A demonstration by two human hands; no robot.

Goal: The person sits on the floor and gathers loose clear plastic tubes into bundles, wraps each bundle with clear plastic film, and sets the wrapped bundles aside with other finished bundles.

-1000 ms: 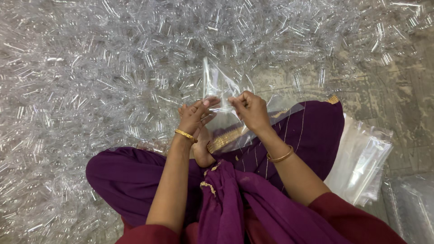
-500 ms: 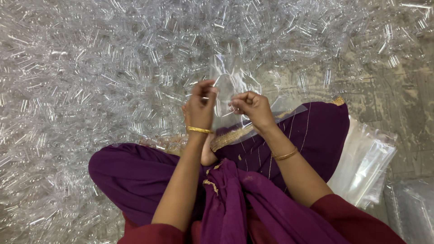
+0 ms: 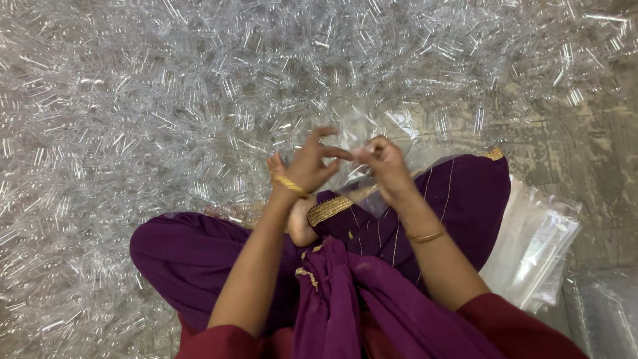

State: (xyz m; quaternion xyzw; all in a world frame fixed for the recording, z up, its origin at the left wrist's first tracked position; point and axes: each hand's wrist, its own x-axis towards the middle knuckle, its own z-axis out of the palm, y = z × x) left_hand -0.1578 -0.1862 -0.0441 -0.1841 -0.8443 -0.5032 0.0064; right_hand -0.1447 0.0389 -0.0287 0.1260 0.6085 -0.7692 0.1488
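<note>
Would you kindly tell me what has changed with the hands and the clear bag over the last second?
The clear plastic bag, earlier held up flat between both hands, is now crumpled lower between them. The left hand has opened its fingers and pinches with the thumb; the right hand still grips the bag. The heap of clear tubes and the stack of bags are unchanged.

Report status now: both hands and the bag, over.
Left hand and right hand pinch clear plastic bag. Clear tube pile beyond. Nothing blocking.
</note>
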